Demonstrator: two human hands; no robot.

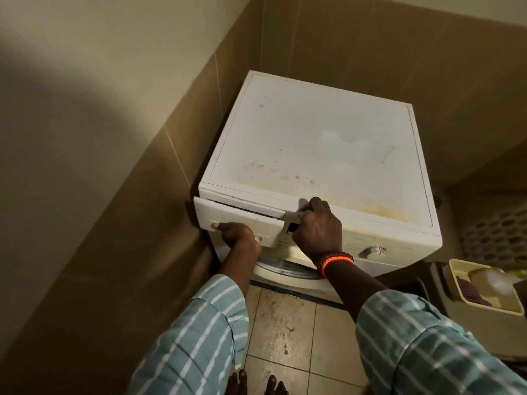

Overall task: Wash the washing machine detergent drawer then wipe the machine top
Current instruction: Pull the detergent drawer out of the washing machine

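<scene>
A white front-loading washing machine stands in the room's corner. Its flat top [319,138] is stained with brown spots and a yellowish smear near the front edge. The detergent drawer [242,216] at the front's upper left is pulled out a little. My left hand [238,236] grips the drawer's front handle from below. My right hand [318,228] rests on the machine's front edge just right of the drawer, fingers curled against the panel; an orange bracelet circles that wrist.
Tiled walls close in at left [159,212] and behind. A control dial [372,251] sits right of my hands. A cream bin [453,277] with items and a perforated laundry basket [496,232] stand at the right. Dirty floor tiles [285,323] and my bare feet lie below.
</scene>
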